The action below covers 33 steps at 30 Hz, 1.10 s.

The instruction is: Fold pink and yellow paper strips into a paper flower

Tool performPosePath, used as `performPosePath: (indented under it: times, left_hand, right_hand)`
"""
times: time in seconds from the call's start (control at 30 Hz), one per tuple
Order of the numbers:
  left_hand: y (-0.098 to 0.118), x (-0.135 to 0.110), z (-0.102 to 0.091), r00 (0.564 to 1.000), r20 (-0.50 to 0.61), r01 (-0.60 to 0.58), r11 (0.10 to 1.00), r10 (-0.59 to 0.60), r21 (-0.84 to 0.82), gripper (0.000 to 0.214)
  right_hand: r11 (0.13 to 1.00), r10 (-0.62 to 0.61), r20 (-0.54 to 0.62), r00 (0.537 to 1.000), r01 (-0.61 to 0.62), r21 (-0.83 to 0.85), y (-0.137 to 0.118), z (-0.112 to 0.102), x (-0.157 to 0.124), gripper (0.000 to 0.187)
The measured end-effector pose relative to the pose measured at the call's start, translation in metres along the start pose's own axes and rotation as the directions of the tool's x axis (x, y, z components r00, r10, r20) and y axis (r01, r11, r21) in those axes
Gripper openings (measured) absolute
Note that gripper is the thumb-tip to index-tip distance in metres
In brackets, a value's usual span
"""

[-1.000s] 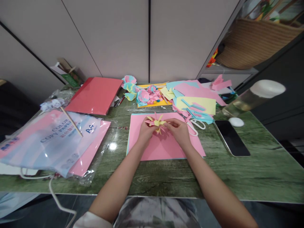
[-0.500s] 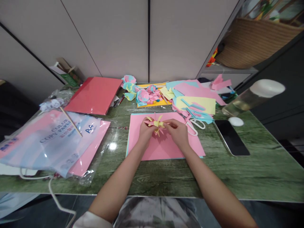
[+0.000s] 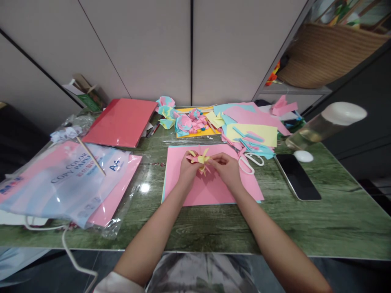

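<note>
A small spiky paper craft of yellow and pink strips is held between both my hands over a pink sheet lying on the green table. My left hand is closed around the craft's left side. My right hand pinches its right side with thumb and fingers. Part of the craft is hidden by my fingers.
White-handled scissors lie just right of my right hand, a black phone farther right. A pack of colour copy paper with a wooden stick lies left. A red folder, paper flowers, cut scraps and a bottle sit behind.
My right hand has drawn slightly left, closer to the craft and my left hand. The craft has barely shifted.
</note>
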<state>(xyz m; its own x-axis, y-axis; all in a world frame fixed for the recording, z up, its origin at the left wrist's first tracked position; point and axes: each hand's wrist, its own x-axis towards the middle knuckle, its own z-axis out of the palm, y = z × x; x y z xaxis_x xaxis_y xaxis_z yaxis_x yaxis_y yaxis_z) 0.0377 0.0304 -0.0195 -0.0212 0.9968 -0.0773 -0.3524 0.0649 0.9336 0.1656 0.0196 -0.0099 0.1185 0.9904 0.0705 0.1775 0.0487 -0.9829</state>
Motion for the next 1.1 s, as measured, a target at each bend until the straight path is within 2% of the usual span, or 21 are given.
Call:
performPosePath:
  times: [0.33, 0.53, 0.83, 1.1]
  left_hand:
    - [0.002, -0.002, 0.005, 0.998, -0.052, -0.038, 0.998, 0.04, 0.04, 0.033]
    - [0.0, -0.001, 0.003, 0.996, -0.073, -0.057, 0.998, 0.059, 0.033, 0.028]
    - [-0.004, -0.004, 0.007, 0.991, -0.109, -0.071, 0.997, 0.072, 0.016, 0.031]
    - [0.0, -0.004, 0.008, 0.995, -0.057, -0.085, 0.996, 0.086, 0.027, 0.032]
  right_hand:
    - [0.999, -0.02, -0.042, 0.999, 0.019, -0.029, -0.002, 0.0, 0.0, 0.02]
    - [1.0, -0.012, 0.002, 1.0, 0.012, -0.024, -0.001, -0.001, 0.002, 0.022]
    - [0.99, -0.085, -0.106, 0.991, 0.072, -0.122, -0.008, 0.006, -0.009, 0.019]
    - [0.975, -0.164, -0.083, 0.983, 0.149, -0.164, -0.006, 0.005, -0.007, 0.019]
